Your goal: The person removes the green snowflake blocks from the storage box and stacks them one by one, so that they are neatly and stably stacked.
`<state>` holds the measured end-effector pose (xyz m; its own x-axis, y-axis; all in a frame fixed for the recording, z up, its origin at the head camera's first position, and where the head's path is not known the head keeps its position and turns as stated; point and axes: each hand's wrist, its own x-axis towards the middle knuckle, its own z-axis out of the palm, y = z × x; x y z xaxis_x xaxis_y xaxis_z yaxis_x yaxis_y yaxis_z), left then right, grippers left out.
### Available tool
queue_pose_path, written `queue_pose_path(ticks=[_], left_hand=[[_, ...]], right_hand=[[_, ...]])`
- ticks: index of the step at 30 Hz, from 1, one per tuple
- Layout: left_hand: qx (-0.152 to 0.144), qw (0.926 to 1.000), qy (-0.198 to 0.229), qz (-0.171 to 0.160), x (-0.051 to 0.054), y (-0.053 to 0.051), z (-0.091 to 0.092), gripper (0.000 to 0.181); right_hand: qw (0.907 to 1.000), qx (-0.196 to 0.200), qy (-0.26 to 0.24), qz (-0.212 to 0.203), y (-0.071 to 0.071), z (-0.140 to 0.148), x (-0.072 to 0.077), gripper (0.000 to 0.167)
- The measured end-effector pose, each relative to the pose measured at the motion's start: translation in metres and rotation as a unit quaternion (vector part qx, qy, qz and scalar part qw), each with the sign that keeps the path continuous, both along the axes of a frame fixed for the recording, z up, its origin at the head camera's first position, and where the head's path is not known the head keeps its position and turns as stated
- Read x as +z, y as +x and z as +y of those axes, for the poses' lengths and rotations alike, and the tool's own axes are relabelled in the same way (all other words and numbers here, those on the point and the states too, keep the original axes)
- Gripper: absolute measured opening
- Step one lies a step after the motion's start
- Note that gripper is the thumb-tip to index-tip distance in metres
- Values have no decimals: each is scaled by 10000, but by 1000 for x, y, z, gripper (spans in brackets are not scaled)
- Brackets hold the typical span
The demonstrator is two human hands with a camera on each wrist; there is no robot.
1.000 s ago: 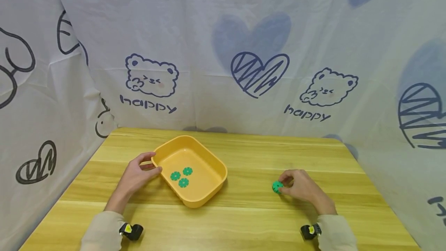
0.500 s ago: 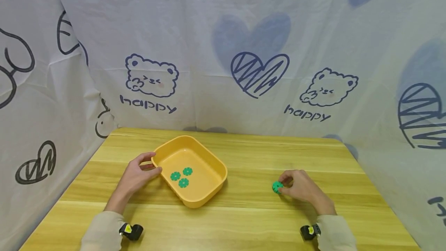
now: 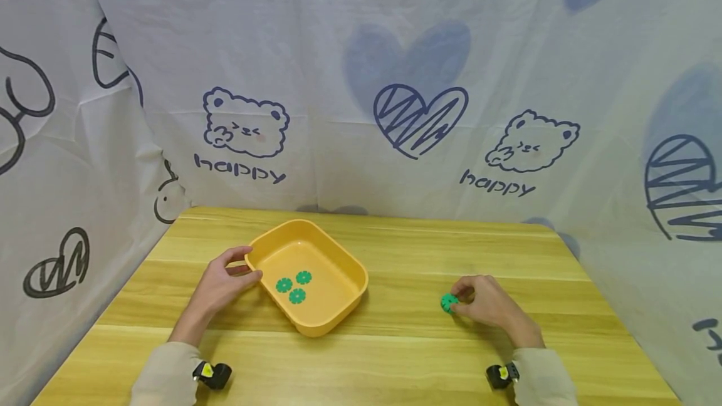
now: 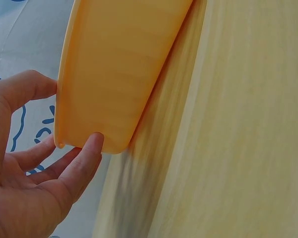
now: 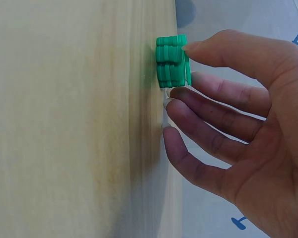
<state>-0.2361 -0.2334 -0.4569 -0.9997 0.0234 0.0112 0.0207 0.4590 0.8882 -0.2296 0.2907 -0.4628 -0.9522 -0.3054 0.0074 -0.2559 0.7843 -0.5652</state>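
A yellow bin [image 3: 333,318] sits on the table, with three green notched discs [image 3: 297,296] lying flat inside. My left hand [image 3: 222,281] holds the bin's left corner; in the left wrist view its spread, bent fingers [image 4: 92,148] touch the outer wall of the bin [image 4: 114,74]. Off to the right, my right hand [image 3: 487,302] is at a small stack of green discs [image 3: 448,302]. The right wrist view shows thumb and forefinger of the right hand [image 5: 238,114] pinching the end disc of the stack [image 5: 170,62], the other fingers loosely bent.
The wooden table [image 3: 406,362] runs back to a pale cloth [image 3: 338,161] printed with hearts and bears. More cloth hangs at both sides. Between the bin and the green stack lies a stretch of tabletop. Both wrists carry small black cameras [image 3: 214,374].
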Motion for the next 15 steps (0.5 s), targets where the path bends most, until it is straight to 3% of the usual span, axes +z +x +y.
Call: queue_pose_path(ticks=[15], left_hand=[[32,10000,30,-42,0,0,1,67]], right_hand=[[9999,-86,57,-13,1,-1,1,21]])
